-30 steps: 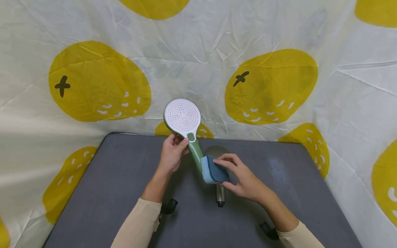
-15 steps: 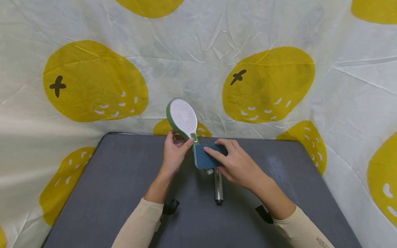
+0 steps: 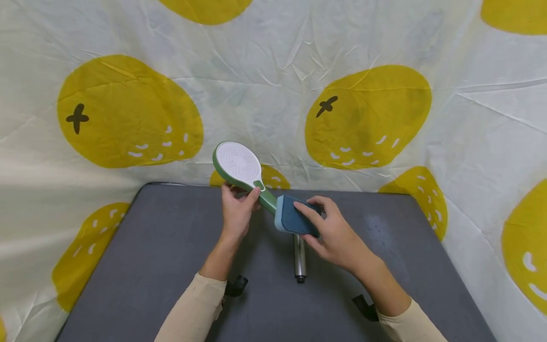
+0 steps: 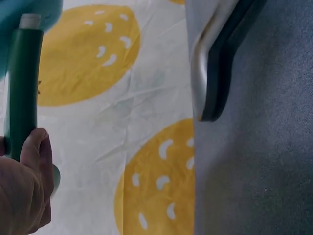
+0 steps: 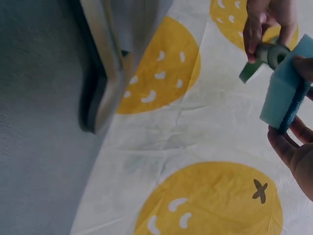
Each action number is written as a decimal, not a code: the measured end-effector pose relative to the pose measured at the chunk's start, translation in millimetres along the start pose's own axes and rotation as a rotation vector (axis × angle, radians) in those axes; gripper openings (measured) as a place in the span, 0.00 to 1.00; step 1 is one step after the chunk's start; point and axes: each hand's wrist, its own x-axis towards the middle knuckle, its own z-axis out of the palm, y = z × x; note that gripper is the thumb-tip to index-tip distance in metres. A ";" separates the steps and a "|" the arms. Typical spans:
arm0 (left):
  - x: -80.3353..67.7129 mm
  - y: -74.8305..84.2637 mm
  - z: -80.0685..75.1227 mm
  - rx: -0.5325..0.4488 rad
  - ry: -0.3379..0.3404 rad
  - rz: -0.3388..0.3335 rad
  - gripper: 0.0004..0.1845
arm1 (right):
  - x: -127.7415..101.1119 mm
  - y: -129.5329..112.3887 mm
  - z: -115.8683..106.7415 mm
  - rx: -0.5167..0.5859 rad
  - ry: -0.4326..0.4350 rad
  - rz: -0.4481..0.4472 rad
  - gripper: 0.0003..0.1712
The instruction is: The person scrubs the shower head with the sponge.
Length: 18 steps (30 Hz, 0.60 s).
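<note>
My left hand (image 3: 237, 213) holds a green handheld shower head (image 3: 238, 162) by the neck, its white spray face turned up. The shower head leans to the upper left above the table. In my right hand (image 3: 339, 235) is a two-layer sponge (image 3: 297, 217), pinched between fingers and thumb, light blue foam with a dark blue scouring side. The sponge's foam side is at the lower part of the green handle and hides its end in the head view. The left wrist view shows the handle (image 4: 23, 88) with its pale threaded tip close to the sponge.
On the dark grey table (image 3: 171, 247), beneath the hands, lies a silver shower head (image 3: 300, 259), mostly hidden by the sponge and right hand. A white curtain (image 3: 256, 57) with large yellow fruit prints hangs behind and at both sides.
The sponge has gone up along the green handle, then slightly back to the right. The shower head has turned in my left hand and now leans further left.
</note>
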 end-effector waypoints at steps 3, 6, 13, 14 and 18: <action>0.2 0.8 0.3 0.009 0.011 0.010 0.33 | -5.5 -4.4 4.4 -0.018 0.020 -0.049 0.49; -0.4 1.0 1.8 -0.002 0.026 0.015 0.32 | -6.8 -6.2 6.0 -0.032 0.042 -0.083 0.50; -3.2 1.6 4.5 -0.089 0.032 0.039 0.32 | -4.7 3.2 9.3 0.074 0.046 -0.013 0.47; -3.5 1.4 4.5 -0.101 0.025 0.044 0.32 | -4.7 5.4 10.4 0.101 0.040 0.008 0.47; -5.2 1.7 5.1 -0.140 0.000 0.056 0.33 | -6.5 13.3 16.4 0.230 0.010 0.125 0.45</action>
